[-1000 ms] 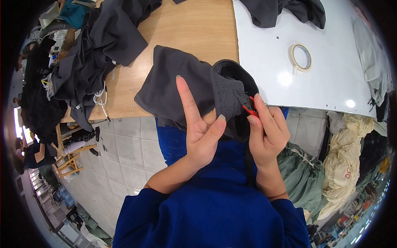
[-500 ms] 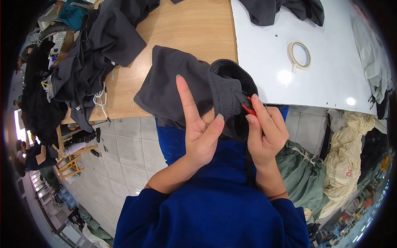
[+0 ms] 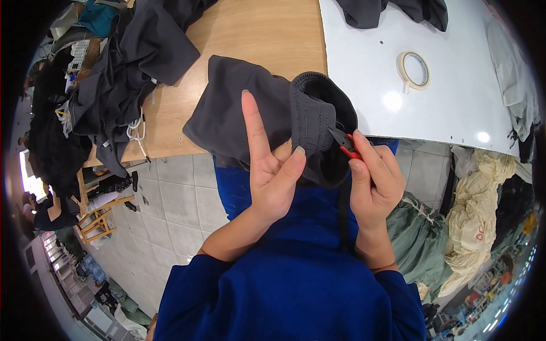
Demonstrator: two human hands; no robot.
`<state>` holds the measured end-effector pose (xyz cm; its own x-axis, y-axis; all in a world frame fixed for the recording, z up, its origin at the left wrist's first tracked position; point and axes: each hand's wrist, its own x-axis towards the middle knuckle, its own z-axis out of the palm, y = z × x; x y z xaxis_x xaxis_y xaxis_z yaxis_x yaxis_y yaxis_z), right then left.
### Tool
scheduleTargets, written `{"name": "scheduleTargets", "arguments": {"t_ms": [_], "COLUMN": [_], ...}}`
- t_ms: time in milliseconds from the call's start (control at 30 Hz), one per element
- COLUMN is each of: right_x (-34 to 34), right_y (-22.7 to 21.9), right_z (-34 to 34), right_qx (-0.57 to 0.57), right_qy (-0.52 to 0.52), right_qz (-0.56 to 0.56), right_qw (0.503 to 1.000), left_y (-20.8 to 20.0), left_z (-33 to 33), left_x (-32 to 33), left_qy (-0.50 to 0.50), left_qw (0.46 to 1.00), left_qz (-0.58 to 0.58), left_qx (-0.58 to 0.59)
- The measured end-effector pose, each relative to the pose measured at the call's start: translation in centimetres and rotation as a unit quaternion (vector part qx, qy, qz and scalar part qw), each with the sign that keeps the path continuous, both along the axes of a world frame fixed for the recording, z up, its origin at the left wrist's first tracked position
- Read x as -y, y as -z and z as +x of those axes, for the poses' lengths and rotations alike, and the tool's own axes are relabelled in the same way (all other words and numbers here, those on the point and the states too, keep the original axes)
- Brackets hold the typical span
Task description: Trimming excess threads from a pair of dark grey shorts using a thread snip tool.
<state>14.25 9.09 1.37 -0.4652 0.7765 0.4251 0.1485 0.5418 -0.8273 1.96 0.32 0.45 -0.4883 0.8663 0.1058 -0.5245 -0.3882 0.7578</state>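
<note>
A dark grey garment (image 3: 239, 108) lies partly on the wooden table and hangs toward my lap. Its gathered, stitched elastic band (image 3: 311, 120) forms an open ring facing right. With thumb and hidden fingers my left hand (image 3: 270, 184) pinches the band's lower left edge, while its index finger points straight up over the cloth. A small pair of thread snips (image 3: 348, 147) with red handles and dark blades is held in my right hand (image 3: 376, 179), between thumb and fingers. The blade tips are beside the band's right edge, near a thin loose thread.
More dark garments (image 3: 165, 51) are heaped on the wooden table (image 3: 261, 34) at left. On the white table (image 3: 455, 108) lies a tape roll (image 3: 413, 70), with dark cloth (image 3: 364, 11) behind it. Green sacking (image 3: 421, 238) and cream sacking (image 3: 475, 210) stand at right. A wooden stool (image 3: 98, 224) is at left.
My right hand and the snips have shifted slightly right and down, with the blade tips drawn back from the band. The garment and my left hand have moved up a little.
</note>
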Motion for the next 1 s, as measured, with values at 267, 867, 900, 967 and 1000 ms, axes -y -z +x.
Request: {"name": "scheduleTargets", "arguments": {"t_ms": [267,867,900,967,1000], "right_x": [-0.1,-0.2,-0.2,-0.2,-0.3], "right_y": [-0.9,0.1,0.1,0.2,0.2], "right_z": [0.3,-0.1,-0.1,0.0,0.1], "right_qx": [0.03,0.006,0.002,0.008,0.013], "right_qy": [0.005,0.017,0.014,0.015,0.014], "right_qz": [-0.038,0.046,0.063,0.063,0.064], "right_qw": [0.999,0.999,0.998,0.998,0.998], "left_y": [-0.2,-0.7,-0.7,-0.7,-0.7], "left_z": [1.0,-0.2,-0.2,-0.4,-0.6], "left_x": [-0.1,-0.1,-0.2,-0.2,-0.2], "left_qy": [-0.053,0.005,0.003,0.005,0.007], "left_qw": [0.998,0.999,0.998,0.998,0.997], "left_qz": [-0.015,-0.017,-0.024,-0.03,-0.036], "left_qx": [-0.016,0.043,0.054,0.058,0.061]}}
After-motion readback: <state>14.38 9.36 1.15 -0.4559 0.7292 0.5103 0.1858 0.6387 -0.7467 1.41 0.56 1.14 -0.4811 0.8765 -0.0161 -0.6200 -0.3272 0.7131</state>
